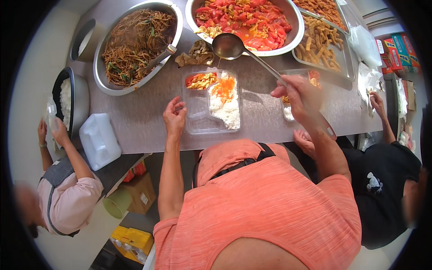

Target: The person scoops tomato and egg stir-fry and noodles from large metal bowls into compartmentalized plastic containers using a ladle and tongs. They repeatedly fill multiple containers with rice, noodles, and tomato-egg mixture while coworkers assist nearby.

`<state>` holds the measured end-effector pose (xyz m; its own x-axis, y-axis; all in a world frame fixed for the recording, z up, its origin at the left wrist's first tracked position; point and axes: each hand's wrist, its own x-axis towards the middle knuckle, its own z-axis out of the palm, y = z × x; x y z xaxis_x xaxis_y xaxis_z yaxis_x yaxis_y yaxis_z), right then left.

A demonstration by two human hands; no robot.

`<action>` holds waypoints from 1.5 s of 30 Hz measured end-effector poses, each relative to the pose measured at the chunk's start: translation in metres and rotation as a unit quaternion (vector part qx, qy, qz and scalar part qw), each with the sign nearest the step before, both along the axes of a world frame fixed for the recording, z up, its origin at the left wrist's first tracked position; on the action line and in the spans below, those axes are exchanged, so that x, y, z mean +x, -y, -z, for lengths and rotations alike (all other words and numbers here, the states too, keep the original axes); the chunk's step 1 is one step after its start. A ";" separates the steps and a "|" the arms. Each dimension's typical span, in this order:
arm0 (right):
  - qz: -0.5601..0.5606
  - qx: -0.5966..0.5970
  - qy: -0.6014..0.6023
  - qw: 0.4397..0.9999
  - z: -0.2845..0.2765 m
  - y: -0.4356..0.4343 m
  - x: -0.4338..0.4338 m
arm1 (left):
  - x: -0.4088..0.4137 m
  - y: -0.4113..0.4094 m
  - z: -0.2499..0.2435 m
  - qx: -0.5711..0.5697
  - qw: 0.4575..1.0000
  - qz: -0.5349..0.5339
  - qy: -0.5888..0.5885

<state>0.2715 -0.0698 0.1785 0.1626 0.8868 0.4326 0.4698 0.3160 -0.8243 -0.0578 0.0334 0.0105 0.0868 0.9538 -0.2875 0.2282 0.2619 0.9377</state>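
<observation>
My right hand (298,92) grips the handle of a metal ladle (228,46), whose bowl hangs at the near rim of a steel basin of tomato and egg (248,23). My left hand (174,114) holds nothing, its fingers loosely curled beside the left edge of a clear plastic compartment tray (195,126). Tomato and egg fill that tray's upper left compartment; white rice (224,108) with red sauce on it lies in the right one. Partly behind my right hand is a second filled tray (289,113). A crumpled brownish cloth (196,54) rests between the basins.
A steel basin of noodles (135,47) stands at the left, near rice pots and a stack of clear trays (100,141). Metal trays of fried food (319,44) are at the upper right. One person (67,202) handles plastic at the left; another in black (378,189) stands at the right.
</observation>
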 end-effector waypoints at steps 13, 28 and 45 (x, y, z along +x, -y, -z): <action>-0.012 -0.064 0.050 0.997 0.015 -0.055 0.049 | 0.007 -0.001 -0.013 -0.030 1.000 -0.004 -0.009; 0.065 -0.115 -0.248 0.960 0.004 -0.074 0.052 | 0.007 -0.001 -0.015 -0.026 1.000 -0.002 -0.015; -0.188 0.061 0.189 0.962 0.038 -0.027 -0.034 | 0.004 -0.001 -0.012 -0.018 1.000 -0.001 -0.006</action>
<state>0.2376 -0.0428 0.1403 -0.3496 0.7908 0.5024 0.5622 0.6060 -0.5627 -0.0538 0.0343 0.0224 0.0808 0.9430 -0.3229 0.2396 0.2960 0.9246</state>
